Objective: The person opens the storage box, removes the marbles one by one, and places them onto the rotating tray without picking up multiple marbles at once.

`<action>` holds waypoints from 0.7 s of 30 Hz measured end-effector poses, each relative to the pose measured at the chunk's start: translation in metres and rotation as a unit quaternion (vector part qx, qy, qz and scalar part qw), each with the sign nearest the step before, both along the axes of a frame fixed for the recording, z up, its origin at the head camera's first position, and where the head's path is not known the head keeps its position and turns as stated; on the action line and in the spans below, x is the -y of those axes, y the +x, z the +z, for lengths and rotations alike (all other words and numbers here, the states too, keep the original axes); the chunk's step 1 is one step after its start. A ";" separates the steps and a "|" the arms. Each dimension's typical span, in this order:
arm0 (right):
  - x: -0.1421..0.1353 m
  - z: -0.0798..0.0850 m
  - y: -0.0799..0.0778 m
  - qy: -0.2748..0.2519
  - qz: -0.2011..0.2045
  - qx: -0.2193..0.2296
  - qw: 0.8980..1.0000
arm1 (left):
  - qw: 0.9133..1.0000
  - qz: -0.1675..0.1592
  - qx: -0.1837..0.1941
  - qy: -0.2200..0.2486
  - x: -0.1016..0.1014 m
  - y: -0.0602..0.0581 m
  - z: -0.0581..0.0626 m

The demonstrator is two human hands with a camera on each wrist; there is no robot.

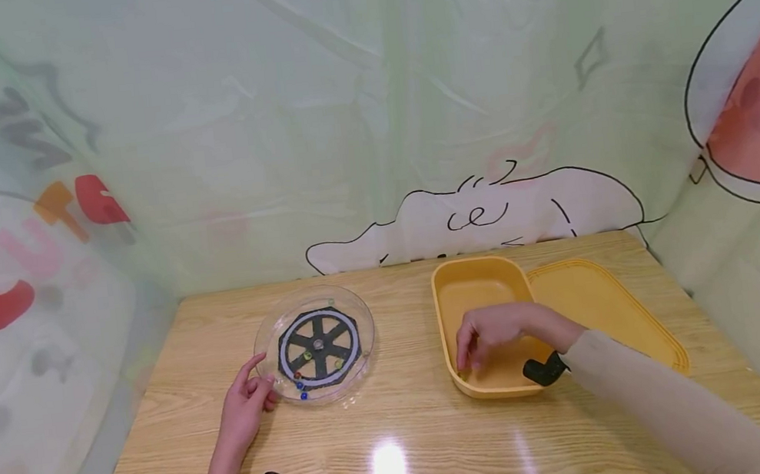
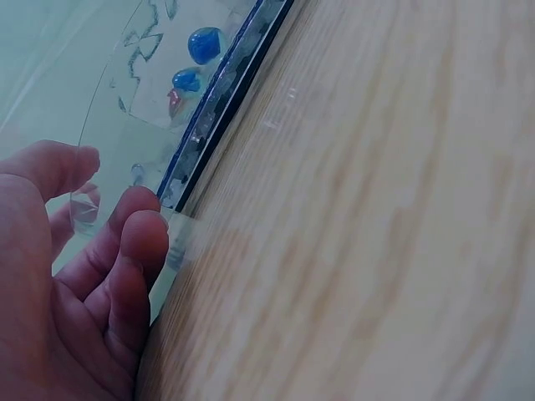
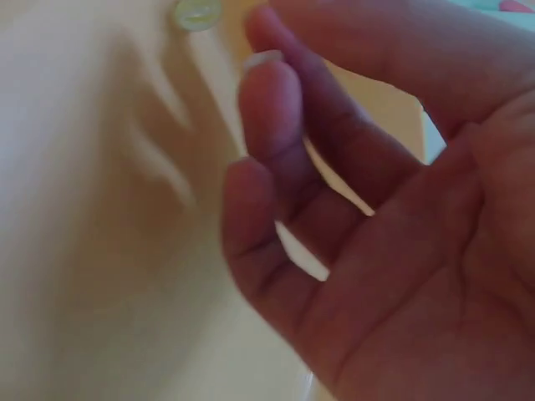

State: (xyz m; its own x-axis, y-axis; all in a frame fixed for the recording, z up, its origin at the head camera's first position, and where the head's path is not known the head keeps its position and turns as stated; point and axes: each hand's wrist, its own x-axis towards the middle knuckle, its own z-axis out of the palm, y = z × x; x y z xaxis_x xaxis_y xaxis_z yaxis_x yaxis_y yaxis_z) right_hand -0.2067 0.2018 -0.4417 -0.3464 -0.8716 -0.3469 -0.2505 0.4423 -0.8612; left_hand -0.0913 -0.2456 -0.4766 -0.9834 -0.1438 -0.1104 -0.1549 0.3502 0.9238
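Note:
At the left, a round clear dish (image 1: 270, 318) stands on the table, with several small glass marbles in it, among them blue marbles (image 2: 205, 45) and a red one (image 1: 298, 374). My left hand (image 1: 244, 410) holds the dish's near-left rim, its wall between curled fingers and thumb. To the right is a yellow-orange plastic box (image 1: 451, 283). My right hand (image 1: 494, 329) reaches down into it, fingers loosely bent. A yellow-green marble (image 3: 198, 13) lies on the box floor just past the fingertips; no marble shows within the fingers.
A black wheel-shaped piece with six spokes (image 1: 316, 325) shows within the dish's outline. The yellow-orange lid (image 1: 589, 308) lies flat right of the box, partly behind it. A pale printed curtain (image 1: 240, 167) closes off the table's back and sides.

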 end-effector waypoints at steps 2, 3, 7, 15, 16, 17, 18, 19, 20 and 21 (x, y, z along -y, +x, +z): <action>0.001 -0.003 0.000 0.018 0.004 0.010 1.000 | 1.000 -0.001 0.000 0.001 0.000 0.000 0.000; 0.001 -0.004 0.000 0.028 0.003 0.015 0.999 | 1.000 -0.001 -0.001 0.002 0.000 0.000 0.000; 0.004 -0.008 -0.001 0.062 -0.003 0.023 0.998 | 1.000 0.000 -0.001 0.000 0.001 0.001 -0.001; 0.008 -0.010 -0.001 0.098 0.000 0.013 0.995 | 1.000 -0.002 -0.001 0.002 0.000 0.000 -0.001; 0.008 -0.010 -0.001 0.098 -0.003 0.007 0.995 | 1.000 -0.003 -0.002 0.000 0.000 0.000 -0.001; 0.008 -0.010 -0.001 0.097 -0.008 0.000 0.995 | 1.000 -0.004 -0.003 0.000 0.000 0.000 0.000; 0.008 -0.010 -0.001 0.094 -0.013 -0.007 0.995 | 1.000 -0.003 -0.004 0.000 0.000 0.000 0.000; 0.008 -0.011 -0.001 0.089 -0.018 -0.016 0.996 | 1.000 -0.003 -0.005 -0.002 0.000 0.000 0.000; 0.007 -0.011 -0.001 0.085 -0.024 -0.025 0.996 | 1.000 -0.002 -0.005 -0.002 0.000 0.001 0.001; 0.007 -0.012 -0.001 0.082 -0.029 -0.035 0.996 | 1.000 -0.002 -0.005 -0.002 0.000 0.000 0.000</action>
